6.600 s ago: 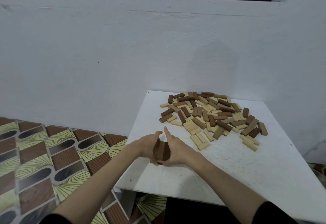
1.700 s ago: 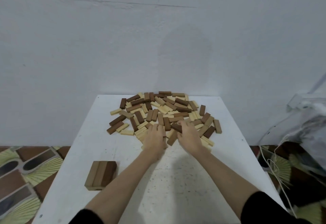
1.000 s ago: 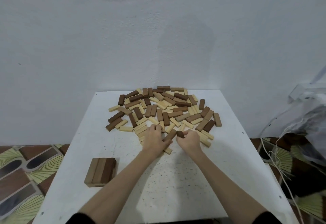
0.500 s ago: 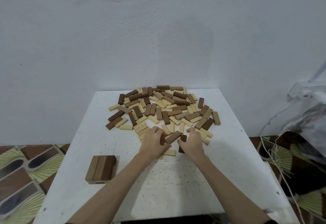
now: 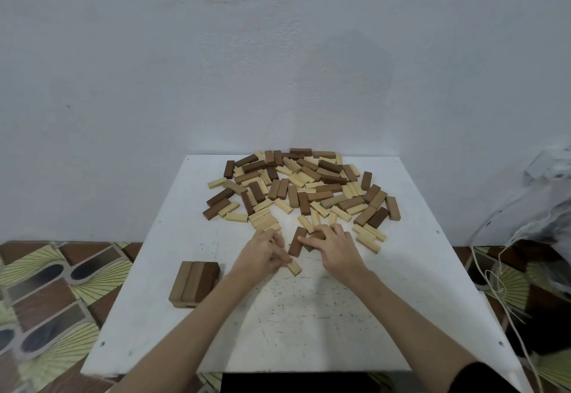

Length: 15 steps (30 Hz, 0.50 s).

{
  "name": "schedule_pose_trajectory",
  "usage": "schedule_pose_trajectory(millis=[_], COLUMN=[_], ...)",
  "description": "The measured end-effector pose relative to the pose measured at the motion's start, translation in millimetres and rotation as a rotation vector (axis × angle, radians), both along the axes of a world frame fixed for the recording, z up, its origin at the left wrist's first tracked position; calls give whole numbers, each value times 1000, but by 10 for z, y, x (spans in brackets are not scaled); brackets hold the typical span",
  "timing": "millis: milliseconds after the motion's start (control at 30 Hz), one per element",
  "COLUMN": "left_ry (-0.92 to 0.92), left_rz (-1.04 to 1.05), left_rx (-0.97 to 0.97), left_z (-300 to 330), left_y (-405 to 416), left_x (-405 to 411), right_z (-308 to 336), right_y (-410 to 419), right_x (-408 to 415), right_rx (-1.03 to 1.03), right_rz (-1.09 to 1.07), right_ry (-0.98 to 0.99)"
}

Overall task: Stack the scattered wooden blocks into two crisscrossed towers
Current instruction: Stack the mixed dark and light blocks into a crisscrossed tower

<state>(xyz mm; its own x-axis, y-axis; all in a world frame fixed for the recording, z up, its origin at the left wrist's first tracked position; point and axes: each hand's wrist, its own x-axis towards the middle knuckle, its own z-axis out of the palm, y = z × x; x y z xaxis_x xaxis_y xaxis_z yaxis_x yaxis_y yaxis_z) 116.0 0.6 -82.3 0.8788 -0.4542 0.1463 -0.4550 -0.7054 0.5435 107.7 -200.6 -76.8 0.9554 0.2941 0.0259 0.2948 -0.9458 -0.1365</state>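
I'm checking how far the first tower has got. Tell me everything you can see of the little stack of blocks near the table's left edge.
The stack is low: three wooden blocks lie flat, side by side, long sides touching, forming a squarish top layer in tan to darker brown. A paler edge under its near end suggests a layer beneath; how many cannot be told. It sits flat on the white table, near the left edge, apart from the scattered pile. Neither hand touches it.
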Motion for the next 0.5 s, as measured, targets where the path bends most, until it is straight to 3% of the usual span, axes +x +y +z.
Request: schedule_pose_trajectory(millis=[167,300,400,500], left_ry=[1,-92,102,223], left_rz=[81,112,139,135], left_rx=[12,67,33,194], left_z=[5,-21,90,183], left_y=[118,15,-257,-511], left_x=[41,78,39,21], right_z=[-25,-39,-20,59], right_y=[-80,-129,-157,-199], right_x=[-72,-232,-300,-295], right_rx=[75,287,570,777], right_rz=[-21,-60,-280,-495], right_ry=[18,-4,-7,140])
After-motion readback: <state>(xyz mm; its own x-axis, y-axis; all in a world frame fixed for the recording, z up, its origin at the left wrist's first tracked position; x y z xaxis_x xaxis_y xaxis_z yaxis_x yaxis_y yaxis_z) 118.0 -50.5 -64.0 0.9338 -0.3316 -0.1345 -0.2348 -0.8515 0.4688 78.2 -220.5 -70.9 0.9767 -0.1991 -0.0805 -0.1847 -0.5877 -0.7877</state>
